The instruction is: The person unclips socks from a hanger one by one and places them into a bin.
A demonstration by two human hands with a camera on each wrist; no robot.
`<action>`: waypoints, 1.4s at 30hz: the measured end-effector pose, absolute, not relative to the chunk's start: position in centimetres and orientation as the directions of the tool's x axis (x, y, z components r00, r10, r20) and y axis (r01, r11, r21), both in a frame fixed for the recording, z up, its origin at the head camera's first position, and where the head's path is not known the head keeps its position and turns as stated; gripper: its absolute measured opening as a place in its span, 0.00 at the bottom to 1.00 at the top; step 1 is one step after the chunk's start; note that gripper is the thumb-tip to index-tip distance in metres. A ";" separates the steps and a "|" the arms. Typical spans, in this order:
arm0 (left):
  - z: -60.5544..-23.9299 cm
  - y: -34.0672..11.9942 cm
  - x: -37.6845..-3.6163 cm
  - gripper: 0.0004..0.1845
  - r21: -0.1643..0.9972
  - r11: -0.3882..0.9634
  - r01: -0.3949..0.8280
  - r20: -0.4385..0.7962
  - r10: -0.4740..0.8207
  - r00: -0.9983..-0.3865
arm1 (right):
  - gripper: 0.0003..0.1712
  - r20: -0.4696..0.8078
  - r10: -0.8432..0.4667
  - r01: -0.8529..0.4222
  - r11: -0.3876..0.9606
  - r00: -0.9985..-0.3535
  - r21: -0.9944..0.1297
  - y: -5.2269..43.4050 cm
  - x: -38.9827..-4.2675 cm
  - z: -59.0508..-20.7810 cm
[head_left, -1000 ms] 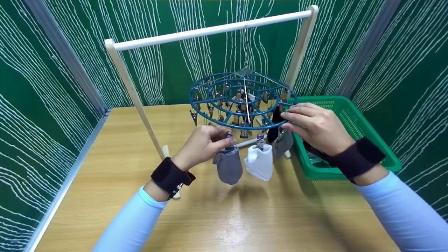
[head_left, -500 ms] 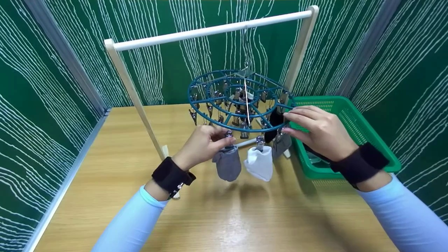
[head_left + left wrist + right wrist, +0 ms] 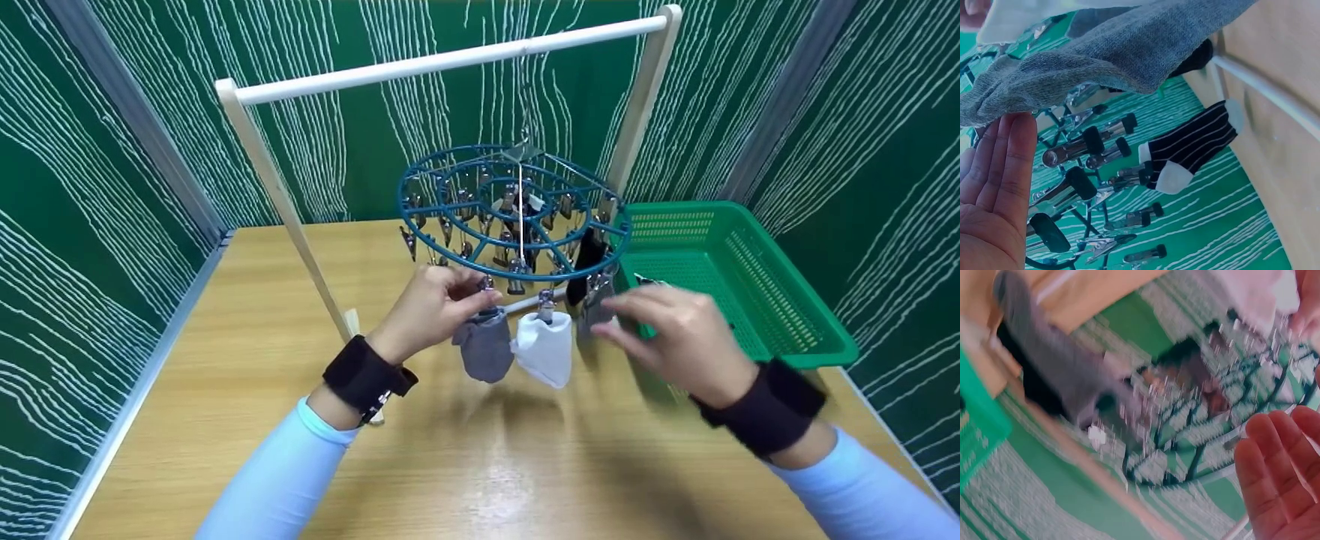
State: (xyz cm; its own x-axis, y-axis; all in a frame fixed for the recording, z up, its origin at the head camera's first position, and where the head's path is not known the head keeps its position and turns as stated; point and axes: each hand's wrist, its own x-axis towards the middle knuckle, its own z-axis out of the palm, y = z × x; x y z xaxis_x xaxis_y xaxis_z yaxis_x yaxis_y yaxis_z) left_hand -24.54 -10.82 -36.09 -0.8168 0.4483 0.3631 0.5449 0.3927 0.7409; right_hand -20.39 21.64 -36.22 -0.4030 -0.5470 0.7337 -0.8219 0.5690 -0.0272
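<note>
My left hand pinches a metal clip at the near rim of a round blue-green sock hanger. From that clip hangs a grey sock, its knit cloth crossing the top of the left wrist view. A white sock hangs from the neighbouring clip. Farther right along the rim are another grey sock and a black one. My right hand, blurred, is apart from the rim, fingers extended and holding nothing visible.
A wooden rack with a white bar carries the hanger. Several free clips dangle under its rings. At the right on the table stands a green basket. A black-and-white striped sock hangs deeper inside the hanger.
My right hand has let go of the hanger's right rim and moved down and away from it. The hanger has shifted slightly left. My left hand stays at the grey sock's clip.
</note>
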 end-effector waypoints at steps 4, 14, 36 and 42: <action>-36.0 -10.8 -24.5 0.11 0.732 0.397 0.554 0.373 0.447 -0.813 | 0.14 0.704 -0.560 -0.859 0.493 -0.436 -0.139 20.1 -19.3 -38.3; -36.2 -11.1 -24.5 0.10 0.701 0.389 0.597 0.416 0.457 -0.787 | 0.14 0.520 -0.653 -0.825 0.329 -0.550 -0.460 17.2 -18.6 -42.5; -36.1 -11.2 -24.3 0.10 0.687 0.403 0.605 0.427 0.450 -0.785 | 0.35 0.211 -0.584 -0.507 0.407 -0.784 -0.760 13.6 -21.4 -45.9; -36.3 -11.0 -24.3 0.10 0.692 0.400 0.601 0.418 0.456 -0.785 | 0.45 0.236 -0.487 -0.448 0.382 -0.841 -0.808 12.7 -22.4 -46.7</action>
